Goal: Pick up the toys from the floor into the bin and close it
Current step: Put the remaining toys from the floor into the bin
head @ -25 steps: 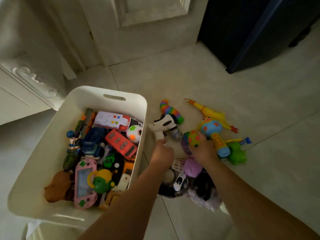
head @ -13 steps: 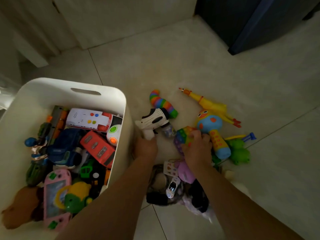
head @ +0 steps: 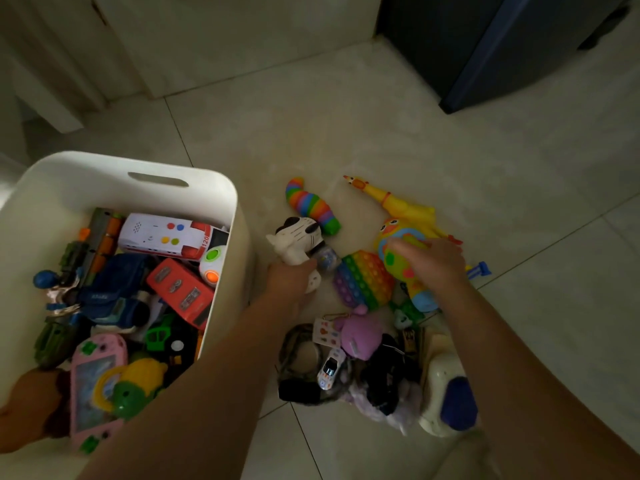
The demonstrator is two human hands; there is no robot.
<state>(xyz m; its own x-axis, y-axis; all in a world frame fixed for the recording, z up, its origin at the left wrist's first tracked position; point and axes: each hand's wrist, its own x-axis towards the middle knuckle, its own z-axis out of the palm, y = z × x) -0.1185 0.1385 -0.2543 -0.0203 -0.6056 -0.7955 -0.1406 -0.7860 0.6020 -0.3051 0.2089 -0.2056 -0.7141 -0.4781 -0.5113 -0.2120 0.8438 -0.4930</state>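
- Fingers of our left hand (head: 289,280) are curled round the handle of the white tiger toy (head: 298,239). The toy lies on the floor (head: 381,116) just right of the open bin (head: 221,188).
- We should lift that toy straight up before swinging it left, so it clears the bin's wall. Then we set it on the toys already piled inside.
- Between our hands the rainbow pop mat (head: 363,284) lies flat, touching the blue-faced toy (head: 398,268).
- Our right hand (head: 438,263) lies over the blue-faced toy. Its fingers stretch across the toy's face but are blurred, so we cannot tell whether they have closed on it.
- We judge a hold on the toy's narrow lower stem would be surer than one on its bulky head. The yellow rubber chicken (head: 401,202) lies close behind, so we should lift cleanly and not drag it along.
- Half a second ago our left hand was only arriving at the tiger toy's handle; now it wraps it.
- Our right hand then sat lower, where the pop mat meets the blue-faced toy; it has since moved up and right onto the toy's face.
- Neither toy has left the floor.
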